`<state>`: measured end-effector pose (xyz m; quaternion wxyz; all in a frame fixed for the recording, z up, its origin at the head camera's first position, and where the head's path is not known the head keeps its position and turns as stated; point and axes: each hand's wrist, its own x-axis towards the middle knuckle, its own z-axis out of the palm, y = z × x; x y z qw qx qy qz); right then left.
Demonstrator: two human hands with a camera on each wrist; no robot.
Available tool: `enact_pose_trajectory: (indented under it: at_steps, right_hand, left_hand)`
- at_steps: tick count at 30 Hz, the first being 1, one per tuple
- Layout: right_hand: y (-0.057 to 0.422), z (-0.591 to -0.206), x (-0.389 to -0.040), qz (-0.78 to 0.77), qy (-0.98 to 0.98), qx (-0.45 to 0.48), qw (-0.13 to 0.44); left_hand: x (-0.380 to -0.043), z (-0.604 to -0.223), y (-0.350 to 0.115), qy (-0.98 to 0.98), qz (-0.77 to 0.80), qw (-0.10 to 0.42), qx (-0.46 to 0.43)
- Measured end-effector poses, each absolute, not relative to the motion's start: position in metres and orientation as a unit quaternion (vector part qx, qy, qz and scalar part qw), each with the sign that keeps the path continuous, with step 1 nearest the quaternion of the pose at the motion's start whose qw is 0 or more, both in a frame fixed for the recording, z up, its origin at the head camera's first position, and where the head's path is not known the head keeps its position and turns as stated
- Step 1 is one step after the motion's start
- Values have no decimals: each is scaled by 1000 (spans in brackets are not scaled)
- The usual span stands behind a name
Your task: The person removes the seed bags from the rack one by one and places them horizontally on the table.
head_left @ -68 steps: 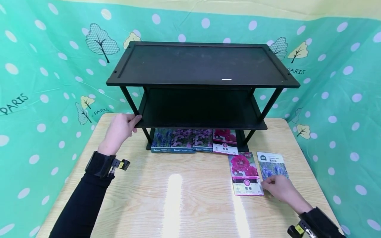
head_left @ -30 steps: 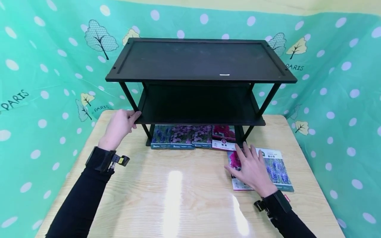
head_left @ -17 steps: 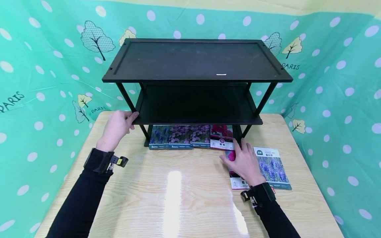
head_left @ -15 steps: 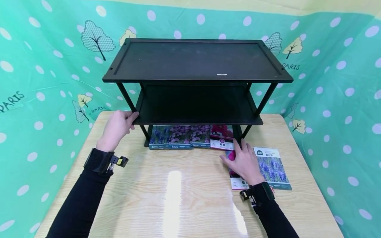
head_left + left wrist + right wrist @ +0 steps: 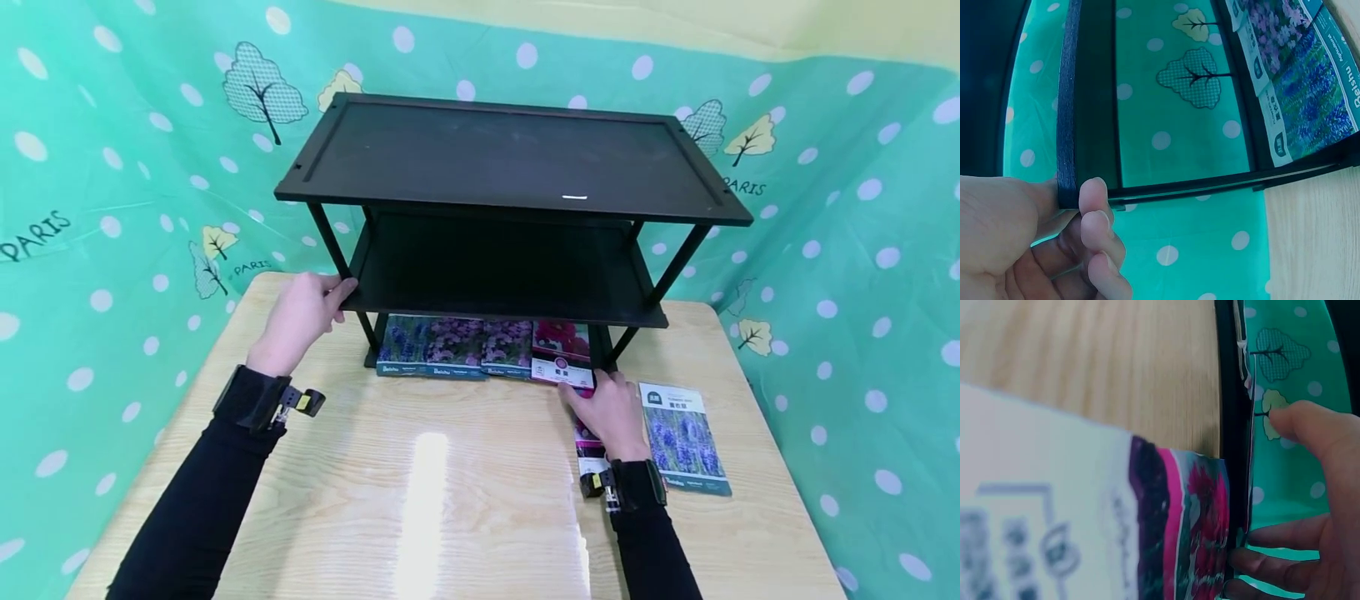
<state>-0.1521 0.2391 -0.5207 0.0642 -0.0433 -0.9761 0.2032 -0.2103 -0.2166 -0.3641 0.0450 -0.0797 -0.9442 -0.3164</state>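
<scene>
My left hand [image 5: 300,321] grips the left front corner of the middle tier of a black shelf rack [image 5: 510,158]; in the left wrist view its thumb and curled fingers close round the edge. My right hand [image 5: 611,412] is at the lower right corner of a seed packet with red flowers [image 5: 561,354] on the bottom tier. Its fingertips meet the front edge, and in the right wrist view the thumb stands apart. Beneath that hand lies a pink-flowered seed packet [image 5: 588,450] on the table, partly covered. A lavender seed packet [image 5: 686,442] lies to its right.
More flower seed packets [image 5: 453,346] lie in a row on the bottom tier, some overlapping. The wooden table [image 5: 337,483] extends in front of the rack. A green dotted cloth [image 5: 840,250] hangs behind and at both sides.
My right hand has left the lavender packet, passed left over the pink-flowered one and come to the red-flowered packet's front corner. My left hand keeps its grip on the rack.
</scene>
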Motion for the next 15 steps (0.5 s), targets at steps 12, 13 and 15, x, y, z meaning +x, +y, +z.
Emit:
enact_pose_trajectory:
  at_steps: [12, 13, 15]
  right_hand:
    - [234, -518, -163, 280, -951, -116, 63]
    - [233, -518, -164, 288, -948, -123, 59]
    - [232, -516, -165, 300, -942, -142, 49]
  left_hand:
    - [-211, -365, -216, -941, -325, 52, -80]
    - [-211, -365, -216, -941, -324, 52, -80]
    - [-211, -365, -216, -942, -322, 52, -79]
